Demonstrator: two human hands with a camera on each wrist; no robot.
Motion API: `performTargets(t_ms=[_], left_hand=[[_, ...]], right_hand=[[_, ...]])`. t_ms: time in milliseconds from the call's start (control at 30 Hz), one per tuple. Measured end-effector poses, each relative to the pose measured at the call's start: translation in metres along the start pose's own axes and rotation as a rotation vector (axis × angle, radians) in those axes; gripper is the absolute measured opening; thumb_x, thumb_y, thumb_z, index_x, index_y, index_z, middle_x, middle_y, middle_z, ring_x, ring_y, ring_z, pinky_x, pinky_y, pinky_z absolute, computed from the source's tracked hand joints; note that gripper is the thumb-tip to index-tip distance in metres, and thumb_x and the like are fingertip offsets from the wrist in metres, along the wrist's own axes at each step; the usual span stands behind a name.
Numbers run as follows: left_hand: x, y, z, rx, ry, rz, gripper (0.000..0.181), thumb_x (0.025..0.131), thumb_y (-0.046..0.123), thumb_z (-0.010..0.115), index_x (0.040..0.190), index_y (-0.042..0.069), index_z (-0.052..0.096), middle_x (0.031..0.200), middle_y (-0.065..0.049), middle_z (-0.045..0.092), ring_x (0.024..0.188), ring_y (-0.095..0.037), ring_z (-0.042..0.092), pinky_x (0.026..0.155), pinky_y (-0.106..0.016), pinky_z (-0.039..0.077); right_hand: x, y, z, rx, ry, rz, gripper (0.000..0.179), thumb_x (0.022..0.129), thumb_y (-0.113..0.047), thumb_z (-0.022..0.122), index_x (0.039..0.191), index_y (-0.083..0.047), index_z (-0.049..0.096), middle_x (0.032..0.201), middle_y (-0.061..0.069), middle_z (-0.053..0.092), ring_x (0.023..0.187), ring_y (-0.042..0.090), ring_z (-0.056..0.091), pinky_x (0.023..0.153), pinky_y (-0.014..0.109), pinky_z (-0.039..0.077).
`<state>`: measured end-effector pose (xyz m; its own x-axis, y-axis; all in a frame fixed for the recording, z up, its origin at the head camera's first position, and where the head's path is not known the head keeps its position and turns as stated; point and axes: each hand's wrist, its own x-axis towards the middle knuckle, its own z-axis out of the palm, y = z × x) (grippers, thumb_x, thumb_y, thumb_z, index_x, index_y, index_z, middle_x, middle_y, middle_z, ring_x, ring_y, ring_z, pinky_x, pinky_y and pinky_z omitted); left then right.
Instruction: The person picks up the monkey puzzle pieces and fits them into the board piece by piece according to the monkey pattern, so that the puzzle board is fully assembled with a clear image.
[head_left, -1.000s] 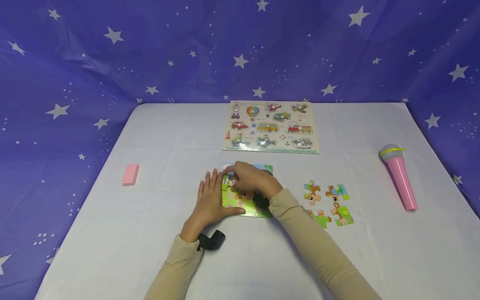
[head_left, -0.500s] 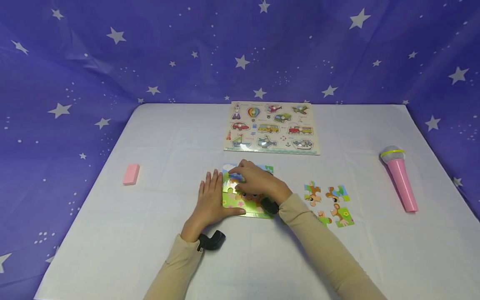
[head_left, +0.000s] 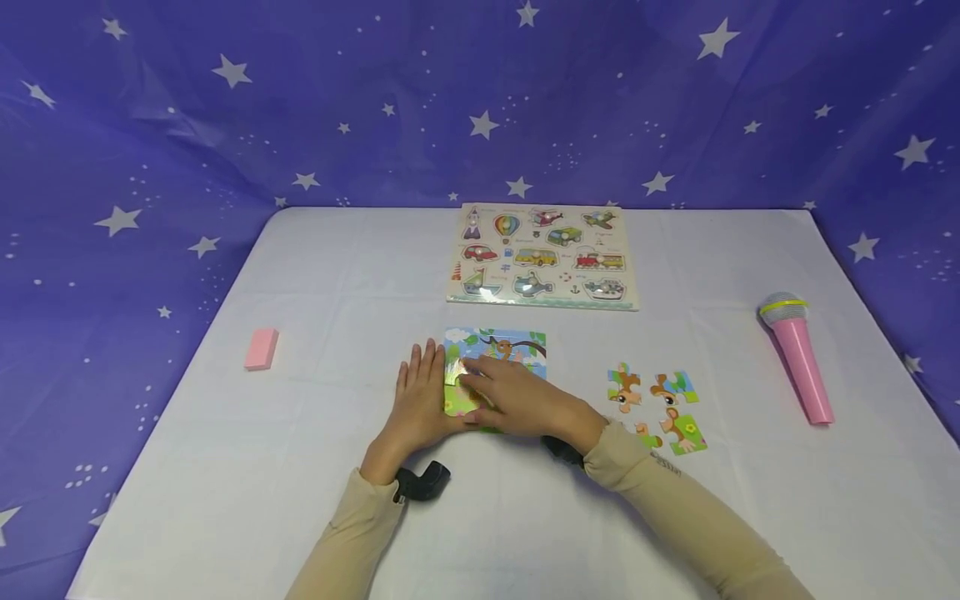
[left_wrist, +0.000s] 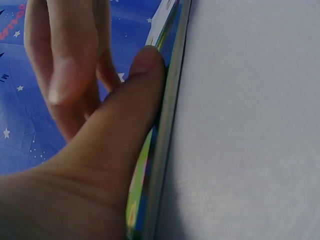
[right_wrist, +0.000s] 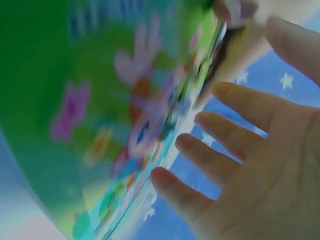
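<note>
A jigsaw puzzle board (head_left: 528, 340) with an animal picture lies in the middle of the table. My left hand (head_left: 417, 410) rests against its left side with fingers straight, its thumb along the near edge. In the left wrist view that thumb (left_wrist: 135, 95) lies along the board's edge. Over the board's middle and lower part is my right hand (head_left: 517, 398), palm down, hiding much of the picture. The right wrist view shows its fingers (right_wrist: 215, 155) spread and fairly straight at the board's surface, no piece between them. Several loose puzzle pieces (head_left: 682, 431) lie to the right.
Behind the puzzle lies a wooden vehicle peg board (head_left: 543, 254). A pink toy microphone (head_left: 802, 358) is at the far right and a pink block (head_left: 261, 348) at the left. White cloth covers the table (head_left: 337, 283); a purple starry backdrop (head_left: 420, 75) surrounds its back and sides.
My right hand has moved from the board's upper left towards the near side, its fingers going from bent to straighter. More of the upper picture shows. My left hand has stayed put.
</note>
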<state>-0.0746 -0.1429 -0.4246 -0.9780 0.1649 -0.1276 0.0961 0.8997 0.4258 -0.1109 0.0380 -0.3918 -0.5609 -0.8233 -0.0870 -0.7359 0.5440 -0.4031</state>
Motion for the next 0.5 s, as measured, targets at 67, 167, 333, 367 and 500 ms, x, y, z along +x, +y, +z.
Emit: performTargets(t_ms=[67, 167, 333, 367, 500], left_hand=[[0.0005, 0.0005, -0.0008, 0.015, -0.012, -0.002, 0.118, 0.065, 0.056, 0.072, 0.144, -0.002, 0.006, 0.152, -0.019, 0.000, 0.140, -0.036, -0.005, 0.112, -0.054, 0.001], [0.0016, 0.0005, -0.0006, 0.021, -0.024, -0.008, 0.118, 0.066, 0.057, 0.071, 0.144, -0.002, 0.005, 0.152, -0.019, -0.002, 0.140, -0.035, -0.007, 0.112, -0.054, 0.000], [0.0027, -0.0011, 0.0015, 0.025, -0.016, -0.005, 0.118, 0.066, 0.060, 0.069, 0.145, -0.001, 0.005, 0.152, -0.019, -0.001, 0.140, -0.035, -0.007, 0.112, -0.054, 0.000], [0.0027, -0.0014, 0.0018, 0.025, -0.014, -0.005, 0.118, 0.066, 0.060, 0.069, 0.145, -0.001, 0.005, 0.152, -0.019, -0.001, 0.140, -0.035, -0.006, 0.112, -0.054, 0.000], [0.0016, -0.0018, 0.0020, 0.018, -0.009, -0.005, 0.119, 0.065, 0.059, 0.070, 0.145, -0.001, 0.006, 0.152, -0.019, 0.000, 0.140, -0.035, -0.006, 0.112, -0.054, 0.000]], right_hand=[[-0.0024, -0.0036, 0.0024, 0.007, -0.058, 0.016, 0.061, 0.092, -0.047, 0.044, 0.138, -0.009, 0.038, 0.150, 0.010, 0.024, 0.139, 0.030, 0.021, 0.109, 0.051, 0.024], [-0.0051, -0.0066, 0.0041, 0.010, -0.122, 0.041, 0.066, 0.092, -0.052, 0.037, 0.142, -0.010, 0.030, 0.153, 0.008, 0.013, 0.141, 0.030, 0.010, 0.111, 0.053, 0.017], [-0.0076, -0.0052, 0.0049, 0.009, -0.129, 0.039, 0.067, 0.092, -0.054, 0.036, 0.142, -0.011, 0.029, 0.153, 0.006, 0.013, 0.141, 0.028, 0.010, 0.112, 0.053, 0.015], [-0.0078, -0.0046, 0.0053, 0.008, -0.125, 0.035, 0.067, 0.092, -0.054, 0.037, 0.142, -0.011, 0.029, 0.153, 0.006, 0.013, 0.141, 0.028, 0.010, 0.112, 0.052, 0.015], [-0.0080, -0.0042, 0.0069, -0.003, -0.113, 0.025, 0.066, 0.091, -0.054, 0.038, 0.142, -0.011, 0.031, 0.153, 0.006, 0.015, 0.141, 0.028, 0.011, 0.112, 0.052, 0.015]])
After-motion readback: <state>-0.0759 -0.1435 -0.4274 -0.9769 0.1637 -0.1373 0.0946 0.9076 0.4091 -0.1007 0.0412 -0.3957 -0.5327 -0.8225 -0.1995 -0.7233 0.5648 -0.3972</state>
